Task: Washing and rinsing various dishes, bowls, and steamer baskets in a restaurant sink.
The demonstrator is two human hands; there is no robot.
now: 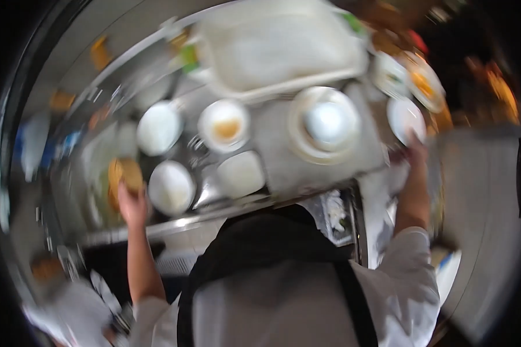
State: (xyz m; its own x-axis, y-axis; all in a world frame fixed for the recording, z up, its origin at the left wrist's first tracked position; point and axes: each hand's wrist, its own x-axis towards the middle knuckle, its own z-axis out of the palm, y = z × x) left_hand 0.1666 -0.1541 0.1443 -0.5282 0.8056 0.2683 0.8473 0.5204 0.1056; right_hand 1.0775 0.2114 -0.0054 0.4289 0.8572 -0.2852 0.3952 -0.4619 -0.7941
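The whole picture is motion-blurred. My left hand point(132, 205) reaches up at the left of a steel counter point(283, 168) and grips a tan round object point(125, 173). My right hand point(415, 151) is raised at the right, its fingers on the lower rim of a small white plate point(405, 115). Between the hands stand several white bowls and plates: one bowl point(171, 186) next to my left hand, another point(159, 127) above it, a dish with an orange-brown smear point(224, 126), and a bowl on a wide plate point(325, 123).
A large pale tray or tub point(278, 49) lies at the back of the counter. Plates with orange food point(424, 81) sit at the far right. A square white container point(241, 173) stands near the counter's front edge. My white shirt and black apron fill the lower middle.
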